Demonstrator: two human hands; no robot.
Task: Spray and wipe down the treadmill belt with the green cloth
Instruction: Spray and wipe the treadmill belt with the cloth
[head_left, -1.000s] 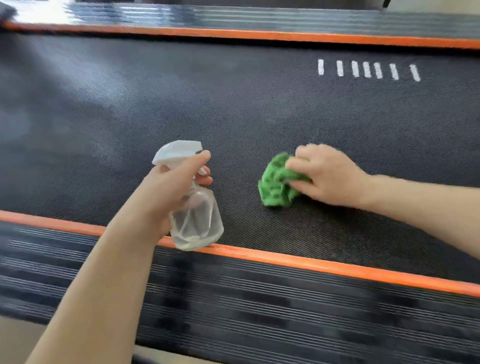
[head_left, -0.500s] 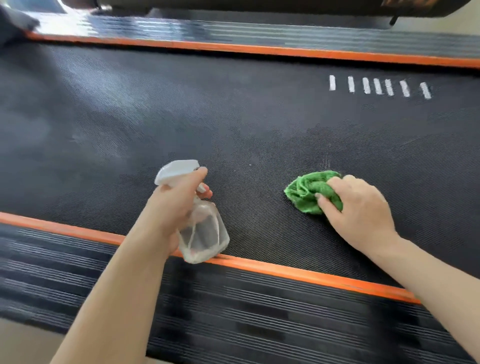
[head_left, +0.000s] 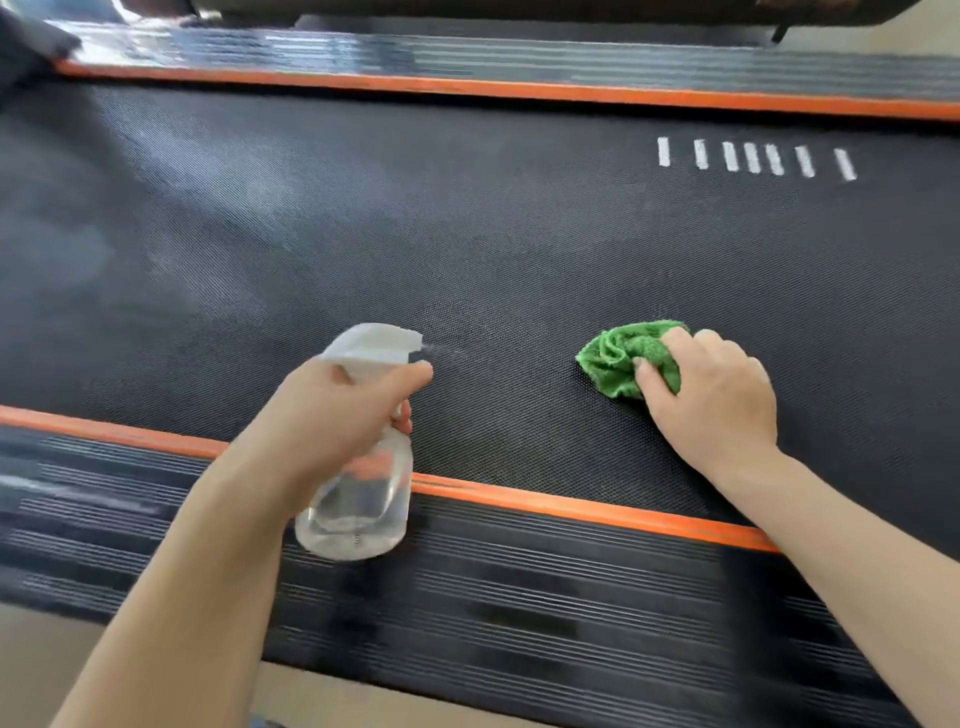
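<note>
The treadmill belt (head_left: 519, 234) runs left to right across the whole scene, dark and finely textured, and the job looks to be in its middle stretch. The left hand (head_left: 337, 410) is wrapped around the neck of a clear spray bottle (head_left: 358, 499), with a finger over the trigger; the white nozzle points right, and a faint wisp of mist shows just off its tip, so I judge a squirt is going out over the near part of the belt. The right hand (head_left: 711, 400) clutches the bunched green cloth (head_left: 623, 358) and presses it onto the belt, well to the right of the bottle.

A paler, hazy sheen lies on the far-left area of the belt; whether that is wet spray or only glare I cannot tell. Nothing shows clearly which patches have been wiped. By my reckoning most of the surface remains: the far strip by the row of white dashes (head_left: 753, 158), the left end and the right end.

Around it, orange edge strips (head_left: 571, 506) border the belt near and far, with ribbed black side rails (head_left: 519, 597) outside them. Nothing lies on the belt to block the cloth; only the bottle and the person's own forearms hang over the near edge.
</note>
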